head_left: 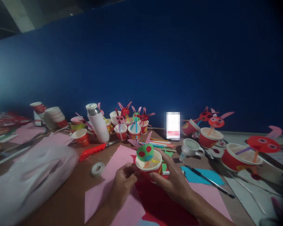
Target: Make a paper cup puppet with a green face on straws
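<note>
One red-and-white paper cup [146,174] with green paper face [145,152], over dark-red paper sheet [166,204]. Right hand [171,176]: fingers part-open, curved round cup's side, holding it. Left hand [124,182]: fingers bunched at opposite side, can't tell grip.

Held cup [151,171] — red, cream inside | paper face [145,151] — green, red eyes [150,148]
</note>
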The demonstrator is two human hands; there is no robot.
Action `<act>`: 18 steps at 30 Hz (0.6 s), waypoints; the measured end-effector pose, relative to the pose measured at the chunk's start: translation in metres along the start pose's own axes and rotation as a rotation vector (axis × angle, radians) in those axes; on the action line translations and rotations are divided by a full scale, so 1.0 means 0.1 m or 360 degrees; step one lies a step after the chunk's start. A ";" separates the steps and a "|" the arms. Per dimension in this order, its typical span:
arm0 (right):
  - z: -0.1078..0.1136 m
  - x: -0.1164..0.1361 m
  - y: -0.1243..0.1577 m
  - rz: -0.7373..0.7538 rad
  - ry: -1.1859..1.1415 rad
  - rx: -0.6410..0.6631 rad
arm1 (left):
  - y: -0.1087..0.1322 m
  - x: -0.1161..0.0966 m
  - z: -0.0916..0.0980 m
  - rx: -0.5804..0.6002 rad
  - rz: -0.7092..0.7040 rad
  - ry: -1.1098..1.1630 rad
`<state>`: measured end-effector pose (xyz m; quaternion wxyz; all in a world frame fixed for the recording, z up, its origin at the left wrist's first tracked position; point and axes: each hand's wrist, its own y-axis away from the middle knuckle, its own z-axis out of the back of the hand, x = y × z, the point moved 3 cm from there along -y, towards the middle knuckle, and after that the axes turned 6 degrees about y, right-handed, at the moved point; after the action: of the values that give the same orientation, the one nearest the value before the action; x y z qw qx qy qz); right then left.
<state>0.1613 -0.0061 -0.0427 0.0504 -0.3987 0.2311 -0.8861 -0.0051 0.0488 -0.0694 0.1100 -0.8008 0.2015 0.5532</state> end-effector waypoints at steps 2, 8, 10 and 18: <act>0.01 0.00 -0.02 -0.0012 -0.0006 -0.0008 | -0.01 0.01 0.01 0.0008 0.0010 0.0016; 0.03 0.02 -0.04 -0.0023 -0.0004 0.0007 | -0.03 0.03 0.02 0.0006 0.0030 0.0035; 0.03 0.01 -0.05 -0.0027 -0.0028 0.0015 | -0.03 0.03 0.00 0.0009 0.0046 0.0071; -0.02 -0.04 -0.06 -0.0205 -0.0068 0.0006 | -0.06 -0.11 -0.11 0.0126 -0.0094 0.0096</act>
<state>0.1635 0.0008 -0.0441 -0.0010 -0.4314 0.2023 -0.8792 0.0037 0.0517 -0.0556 0.1518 -0.8176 0.2026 0.5171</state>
